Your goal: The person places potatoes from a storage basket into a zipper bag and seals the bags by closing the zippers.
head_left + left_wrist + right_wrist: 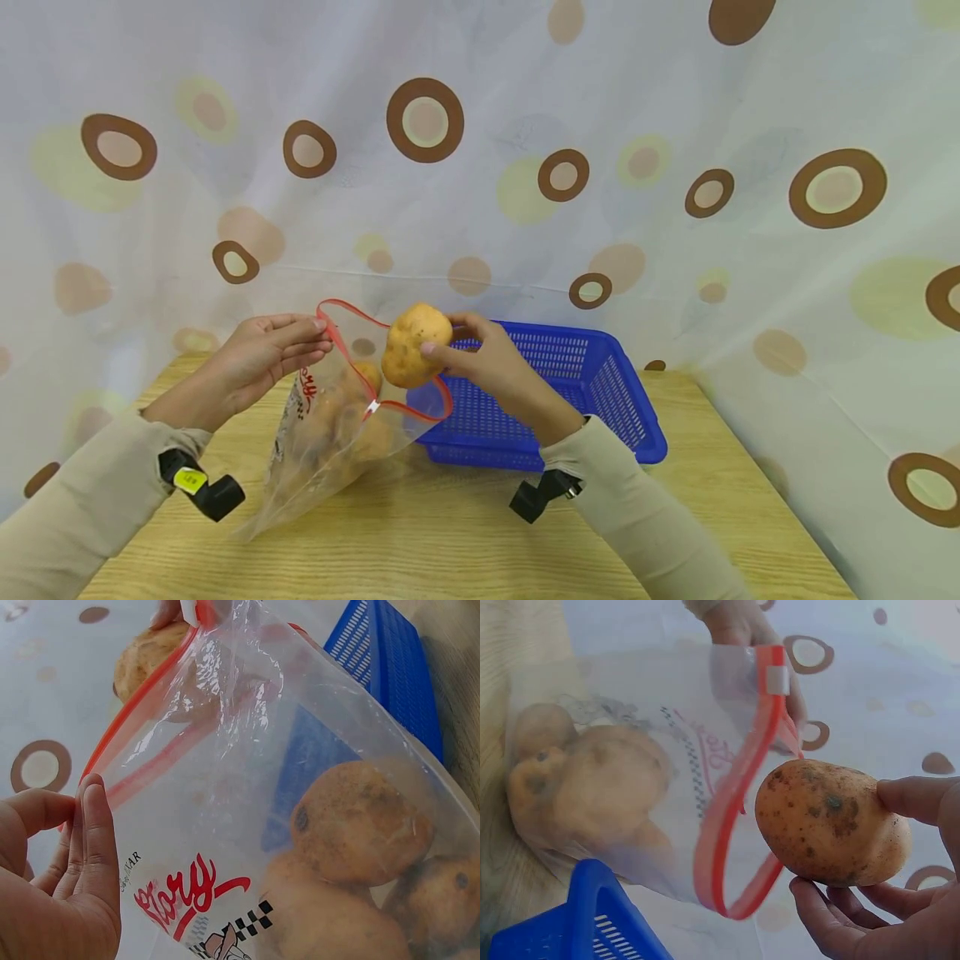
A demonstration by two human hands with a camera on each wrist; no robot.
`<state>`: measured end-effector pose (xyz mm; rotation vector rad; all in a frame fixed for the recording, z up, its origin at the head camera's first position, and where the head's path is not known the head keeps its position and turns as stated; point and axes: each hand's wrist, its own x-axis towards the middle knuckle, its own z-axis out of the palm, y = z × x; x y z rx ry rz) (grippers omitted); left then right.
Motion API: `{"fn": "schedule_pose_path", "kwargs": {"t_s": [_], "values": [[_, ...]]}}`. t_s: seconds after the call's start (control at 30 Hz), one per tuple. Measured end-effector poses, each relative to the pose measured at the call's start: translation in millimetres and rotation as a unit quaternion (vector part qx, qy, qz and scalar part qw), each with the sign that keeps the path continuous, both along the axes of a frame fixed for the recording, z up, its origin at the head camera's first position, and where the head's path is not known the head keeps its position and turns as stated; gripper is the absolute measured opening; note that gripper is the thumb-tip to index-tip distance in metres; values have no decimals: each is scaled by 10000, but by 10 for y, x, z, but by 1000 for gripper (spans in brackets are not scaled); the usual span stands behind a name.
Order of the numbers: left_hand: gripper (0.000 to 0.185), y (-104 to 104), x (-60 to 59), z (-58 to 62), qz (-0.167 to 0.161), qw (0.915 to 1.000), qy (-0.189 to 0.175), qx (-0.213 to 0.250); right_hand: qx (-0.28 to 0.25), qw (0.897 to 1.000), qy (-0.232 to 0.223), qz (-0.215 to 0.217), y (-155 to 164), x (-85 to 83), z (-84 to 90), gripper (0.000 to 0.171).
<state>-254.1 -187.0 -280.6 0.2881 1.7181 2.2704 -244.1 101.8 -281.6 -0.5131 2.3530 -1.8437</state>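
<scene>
My left hand (258, 357) pinches the red zip edge of a clear plastic zip bag (330, 467), holding its mouth apart. Several potatoes (360, 821) lie in the lower part of the bag, showing through the film. In my right hand (495, 367) is another potato (417, 345), gripped between thumb and fingers right at the bag's opening. Dark spots mark this potato's skin in the right wrist view. A white slider (777, 680) sits on the red zip. Red lettering (191, 894) and a checkered print show on the bag's side.
Behind the bag and to its right stands a blue plastic basket (651, 417) with slotted walls, partly covered by my right hand. Both rest on a light wooden table (420, 542). A white sheet with brown circles (480, 225) hangs close behind the table.
</scene>
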Motion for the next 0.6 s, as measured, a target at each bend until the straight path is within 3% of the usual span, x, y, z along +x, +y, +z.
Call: {"fn": "schedule_pose_path", "kwargs": {"t_s": [0.33,0.6], "values": [[6,26,-2,21,19,10000,59,-9,984,9930,612,-213,-156,115,-83,55],[8,19,10,-3,56,9997,133,-174,1348,9896,471,161,-232,120,-144,53]]}}
